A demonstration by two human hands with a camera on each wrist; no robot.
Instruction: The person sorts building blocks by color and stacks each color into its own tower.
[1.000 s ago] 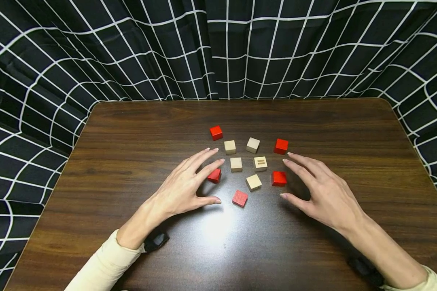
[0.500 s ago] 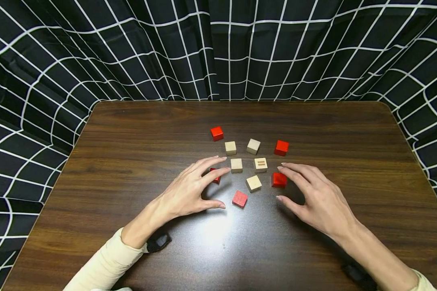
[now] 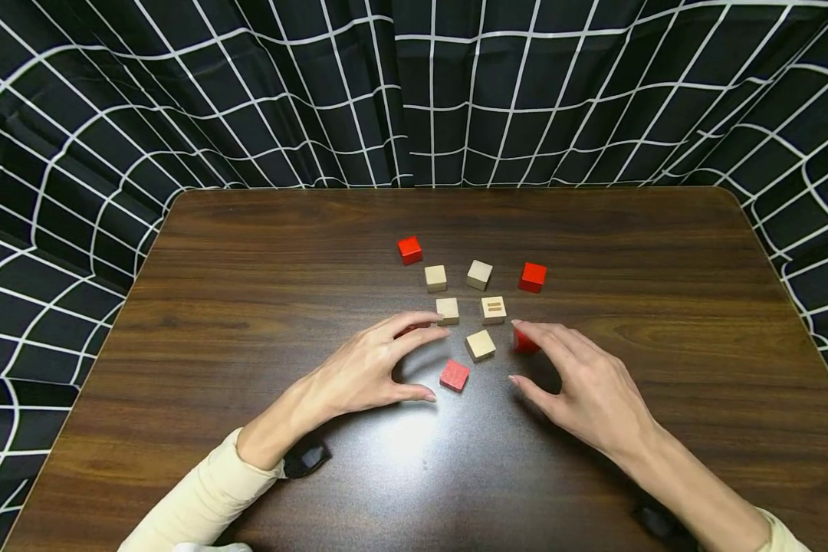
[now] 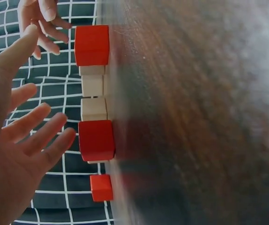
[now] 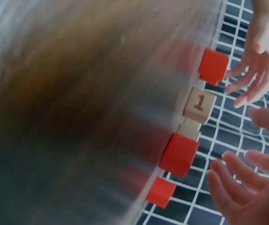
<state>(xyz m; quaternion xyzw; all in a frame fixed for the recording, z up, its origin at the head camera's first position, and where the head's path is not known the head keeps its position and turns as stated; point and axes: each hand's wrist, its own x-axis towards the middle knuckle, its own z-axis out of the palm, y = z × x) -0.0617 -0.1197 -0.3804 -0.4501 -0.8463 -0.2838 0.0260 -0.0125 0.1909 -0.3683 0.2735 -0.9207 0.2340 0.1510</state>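
My left hand point(image 3: 359, 372) hovers over the table with fingers spread and holds nothing; beneath it a red cube is mostly hidden. My right hand point(image 3: 593, 383) is also spread, its fingertips partly covering a red cube point(image 3: 525, 342). Between the hands lie a tan cube point(image 3: 481, 346) and a paler red cube point(image 3: 454, 376). Just beyond are a tan cube point(image 3: 447, 310) near my left fingertips and a tan cube with an equals sign point(image 3: 493, 310). In the right wrist view one wooden cube point(image 5: 200, 105) shows a 1 on its side.
Farther back are two tan cubes point(image 3: 435, 278) point(image 3: 479, 275), a red cube point(image 3: 410, 251) at the left and a red cube point(image 3: 533, 277) at the right. The brown wooden table point(image 3: 262, 253) ends at a black curtain point(image 3: 303, 92) with a white grid.
Both hands have moved inward, closer to each other, and slightly nearer the front edge. My left hand now covers most of the left red cube, my right fingers part of another. The cubes stay put.
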